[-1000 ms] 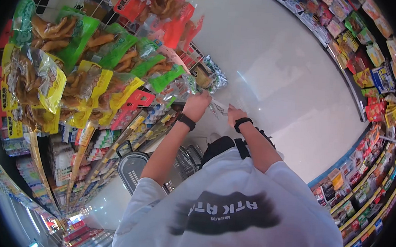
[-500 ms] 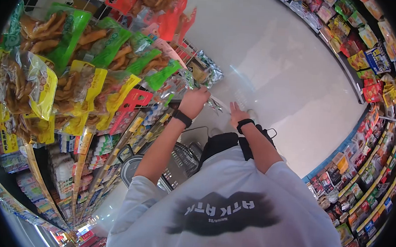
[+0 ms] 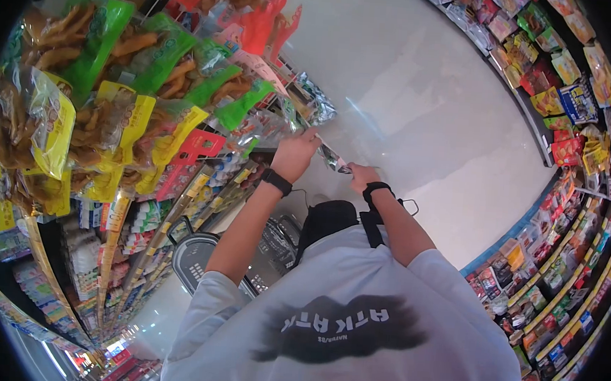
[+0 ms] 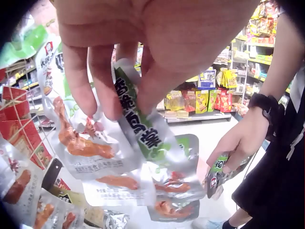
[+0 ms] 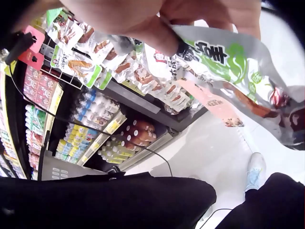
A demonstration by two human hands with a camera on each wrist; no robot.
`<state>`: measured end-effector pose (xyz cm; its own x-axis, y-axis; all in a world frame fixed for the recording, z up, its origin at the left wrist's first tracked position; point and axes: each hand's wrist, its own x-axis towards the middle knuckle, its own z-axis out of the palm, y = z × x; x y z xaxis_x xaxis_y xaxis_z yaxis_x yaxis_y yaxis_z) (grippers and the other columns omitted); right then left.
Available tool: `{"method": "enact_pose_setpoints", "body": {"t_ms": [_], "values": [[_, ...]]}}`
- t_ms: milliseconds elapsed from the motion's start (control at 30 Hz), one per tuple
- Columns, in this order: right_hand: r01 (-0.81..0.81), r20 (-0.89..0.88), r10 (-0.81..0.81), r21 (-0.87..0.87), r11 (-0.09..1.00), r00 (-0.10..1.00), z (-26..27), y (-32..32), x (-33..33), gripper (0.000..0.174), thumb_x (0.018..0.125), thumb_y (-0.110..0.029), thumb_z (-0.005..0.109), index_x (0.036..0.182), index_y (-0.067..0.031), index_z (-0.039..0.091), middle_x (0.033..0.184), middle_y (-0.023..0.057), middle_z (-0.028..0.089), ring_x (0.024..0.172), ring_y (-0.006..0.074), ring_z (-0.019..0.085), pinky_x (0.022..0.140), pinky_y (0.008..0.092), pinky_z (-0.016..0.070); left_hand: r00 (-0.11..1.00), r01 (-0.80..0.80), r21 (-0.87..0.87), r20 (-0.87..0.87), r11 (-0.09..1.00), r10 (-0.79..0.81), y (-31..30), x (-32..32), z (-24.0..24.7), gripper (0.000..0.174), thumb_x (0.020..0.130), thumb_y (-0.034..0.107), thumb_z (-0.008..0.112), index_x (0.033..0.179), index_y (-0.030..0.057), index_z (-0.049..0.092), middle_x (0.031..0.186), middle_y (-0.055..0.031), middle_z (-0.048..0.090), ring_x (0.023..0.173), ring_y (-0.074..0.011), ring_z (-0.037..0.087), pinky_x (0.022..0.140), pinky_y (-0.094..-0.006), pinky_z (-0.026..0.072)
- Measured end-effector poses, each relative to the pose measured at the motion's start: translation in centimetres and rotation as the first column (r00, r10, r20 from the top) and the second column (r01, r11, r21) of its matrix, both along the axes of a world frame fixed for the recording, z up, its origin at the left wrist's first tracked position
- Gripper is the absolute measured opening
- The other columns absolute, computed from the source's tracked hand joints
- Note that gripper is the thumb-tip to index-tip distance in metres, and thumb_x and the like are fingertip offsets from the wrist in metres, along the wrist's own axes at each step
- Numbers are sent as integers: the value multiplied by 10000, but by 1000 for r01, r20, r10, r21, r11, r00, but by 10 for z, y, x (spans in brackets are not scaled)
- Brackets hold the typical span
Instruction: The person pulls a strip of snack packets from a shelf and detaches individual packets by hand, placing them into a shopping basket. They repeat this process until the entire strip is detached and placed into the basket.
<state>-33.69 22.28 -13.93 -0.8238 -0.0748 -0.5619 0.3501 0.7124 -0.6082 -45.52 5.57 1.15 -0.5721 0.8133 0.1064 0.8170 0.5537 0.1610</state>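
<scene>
My left hand (image 3: 296, 156) is at the end of the hanging rack. In the left wrist view its thumb and fingers pinch a silver drumstick packet (image 4: 157, 138) with a green strip and black lettering. Another silver drumstick packet (image 4: 90, 148) hangs beside those fingers, and more packets show below. My right hand (image 3: 365, 178), a little to the right over the aisle, grips a silver-and-green drumstick packet (image 5: 238, 62) by one end. The rest of that packet extends out from its fingers in the right wrist view.
Green-labelled packets (image 3: 148, 63) and yellow-labelled packets (image 3: 115, 131) crowd the rack on the left. A grey shopping basket (image 3: 194, 260) sits low beside me. Pale floor (image 3: 424, 114) runs along the aisle to a stocked shelf (image 3: 562, 272) on the right. Bottles (image 5: 138, 136) stand on a lower shelf.
My right hand's fingers, spread half a second ago, now close on a packet. The left hand stays at the rack end, and the view has shifted slightly.
</scene>
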Motion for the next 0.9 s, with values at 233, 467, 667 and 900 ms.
{"method": "enact_pose_setpoints", "body": {"t_ms": [233, 467, 667, 900], "values": [[-27, -37, 18, -242, 970, 999, -10, 15, 4, 401, 765, -97, 468, 1158, -106, 551, 995, 188, 623, 933, 363, 591, 795, 405, 467, 793, -329, -30, 533, 944, 294, 2, 92, -22, 227, 762, 129, 598, 975, 53, 621, 1091, -134, 592, 838, -286, 616, 721, -366, 502], [79, 308, 85, -486, 871, 948, 1, 33, -3, 380, 793, -118, 533, 1169, -72, 561, 965, 129, 647, 868, 204, 606, 775, 313, 463, -40, -728, -250, 945, 638, 324, 4, 136, -117, 487, 873, 342, 559, 1290, 105, 474, 1197, -95, 545, 1026, -195, 554, 817, -375, 466], [-36, 250, 225, -590, 806, 942, 1, 46, -4, 378, 812, -8, 513, 1189, -13, 524, 998, 68, 633, 895, 141, 577, 804, 276, 450, -285, -912, -202, 938, 357, -197, 20, 133, -128, 499, 928, 347, 504, 1352, 109, 396, 1242, -57, 498, 1136, -195, 474, 948, -414, 398], [-27, 264, 217, -576, 817, 940, 1, 49, 0, 371, 793, -80, 545, 1159, -25, 558, 974, 97, 645, 847, 163, 598, 773, 286, 465, -324, -943, -277, 892, 186, -316, 35, 138, -132, 315, 922, 290, 532, 1174, 103, 509, 1109, -21, 547, 1053, -168, 522, 945, -402, 405]]}}
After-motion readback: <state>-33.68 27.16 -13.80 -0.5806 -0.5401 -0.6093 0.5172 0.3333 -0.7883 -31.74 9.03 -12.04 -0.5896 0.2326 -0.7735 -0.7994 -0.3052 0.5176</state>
